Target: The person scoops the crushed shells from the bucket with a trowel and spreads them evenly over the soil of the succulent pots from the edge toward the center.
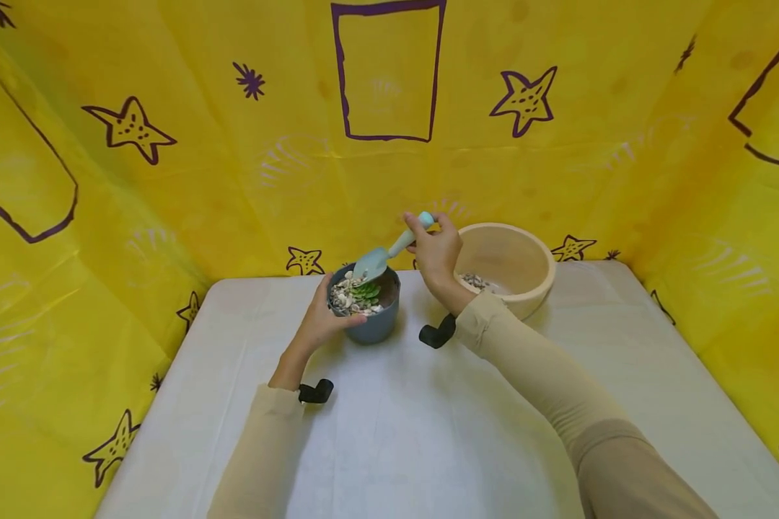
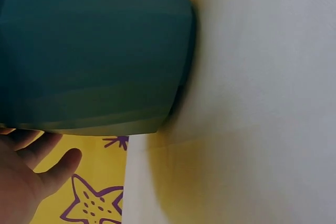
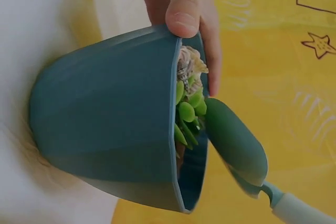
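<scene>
My left hand (image 1: 318, 317) grips a blue-grey flower pot (image 1: 371, 331) at its left side, thumb laid along the near rim. Inside the pot are a small green succulent (image 1: 366, 293) and pale pebbles (image 1: 341, 298), heaped towards the left; the right inner wall is bare. My right hand (image 1: 440, 252) holds a light-blue hand trowel (image 1: 401, 243) by its handle, above and right of the pot. Its blade (image 3: 236, 140) slants down over the rim, tip close to the leaves in the right wrist view. The pot's (image 2: 94, 51) smooth side fills much of the left wrist view.
A large cream-coloured bowl (image 1: 539, 277) stands right of the pot, partly behind my right forearm, with some pebbles (image 1: 474, 281) at its bottom. The table has a white cover (image 1: 389, 432). Yellow cloth (image 1: 389, 180) with drawn stars hangs close behind and on both sides.
</scene>
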The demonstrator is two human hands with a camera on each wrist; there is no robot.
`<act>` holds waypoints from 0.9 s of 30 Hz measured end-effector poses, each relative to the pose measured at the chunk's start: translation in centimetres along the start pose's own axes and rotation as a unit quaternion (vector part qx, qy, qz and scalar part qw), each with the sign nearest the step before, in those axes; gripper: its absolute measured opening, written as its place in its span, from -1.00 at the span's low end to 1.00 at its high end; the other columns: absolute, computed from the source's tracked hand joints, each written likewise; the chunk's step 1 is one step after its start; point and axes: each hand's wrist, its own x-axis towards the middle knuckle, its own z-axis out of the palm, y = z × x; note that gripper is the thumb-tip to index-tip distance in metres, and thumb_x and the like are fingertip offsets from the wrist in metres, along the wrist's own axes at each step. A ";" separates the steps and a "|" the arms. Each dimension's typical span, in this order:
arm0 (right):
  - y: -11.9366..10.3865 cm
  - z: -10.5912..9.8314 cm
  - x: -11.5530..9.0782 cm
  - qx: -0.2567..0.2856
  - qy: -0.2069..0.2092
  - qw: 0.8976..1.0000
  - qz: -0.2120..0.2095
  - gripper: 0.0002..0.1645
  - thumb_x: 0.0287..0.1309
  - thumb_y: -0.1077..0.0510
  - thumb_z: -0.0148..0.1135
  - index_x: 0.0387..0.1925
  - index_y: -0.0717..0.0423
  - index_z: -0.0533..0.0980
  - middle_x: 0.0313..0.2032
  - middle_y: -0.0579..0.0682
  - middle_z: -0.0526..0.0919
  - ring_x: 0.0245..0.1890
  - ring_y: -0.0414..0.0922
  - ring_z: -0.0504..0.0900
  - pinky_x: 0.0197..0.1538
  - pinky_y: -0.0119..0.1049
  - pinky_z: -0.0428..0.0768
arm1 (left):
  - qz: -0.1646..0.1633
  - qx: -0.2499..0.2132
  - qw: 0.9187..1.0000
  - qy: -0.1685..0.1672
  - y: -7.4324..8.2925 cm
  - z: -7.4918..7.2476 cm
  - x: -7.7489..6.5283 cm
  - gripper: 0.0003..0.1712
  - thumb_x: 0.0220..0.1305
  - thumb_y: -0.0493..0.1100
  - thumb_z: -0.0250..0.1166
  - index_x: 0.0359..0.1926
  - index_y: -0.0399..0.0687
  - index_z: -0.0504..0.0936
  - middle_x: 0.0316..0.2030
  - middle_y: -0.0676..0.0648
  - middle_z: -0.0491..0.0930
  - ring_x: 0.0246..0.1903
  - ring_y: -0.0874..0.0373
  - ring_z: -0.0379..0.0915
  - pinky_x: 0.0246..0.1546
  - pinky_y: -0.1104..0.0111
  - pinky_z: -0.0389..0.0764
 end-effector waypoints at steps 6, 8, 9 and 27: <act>0.2 0.6 -0.5 0.012 0.005 1.000 -0.003 -0.55 0.07 -0.11 0.41 -0.24 0.17 0.54 -0.56 0.14 0.66 -0.54 0.17 0.71 -0.42 -0.23 0.71 | 0.002 -0.008 1.000 0.013 0.0 0.3 -0.2 0.43 -0.13 0.14 0.58 0.55 0.01 -0.21 0.54 -0.13 -0.12 0.52 -0.08 -0.17 0.47 -0.08 0.00; 0.3 0.8 -0.6 0.011 0.007 1.000 -0.006 -0.54 0.07 -0.12 0.41 -0.23 0.18 0.54 -0.51 0.19 0.69 -0.54 0.16 0.71 -0.39 -0.15 0.72 | 0.002 -0.006 1.000 0.014 -0.1 0.4 -0.2 0.43 -0.13 0.14 0.58 0.55 0.00 -0.21 0.54 -0.14 -0.11 0.52 -0.08 -0.16 0.47 -0.09 0.01; 0.3 0.9 -0.6 0.011 0.008 1.000 -0.007 -0.53 0.07 -0.12 0.41 -0.22 0.18 0.54 -0.51 0.20 0.69 -0.58 0.10 0.71 -0.38 -0.14 0.72 | 0.001 -0.005 1.000 0.015 -0.1 0.4 -0.2 0.43 -0.13 0.14 0.58 0.55 0.01 -0.21 0.54 -0.14 -0.11 0.52 -0.09 -0.16 0.47 -0.09 0.01; 0.1 1.5 -1.9 0.012 -0.021 0.997 -0.076 -0.51 0.11 -0.12 0.39 -0.12 0.17 0.56 -0.45 0.26 0.71 -0.63 -0.22 0.67 -0.34 -0.13 0.72 | 0.003 0.002 1.000 0.016 0.1 0.2 -0.9 0.43 -0.15 0.19 0.58 0.54 -0.02 -0.19 0.52 -0.20 -0.06 0.50 -0.14 -0.10 0.44 -0.12 0.06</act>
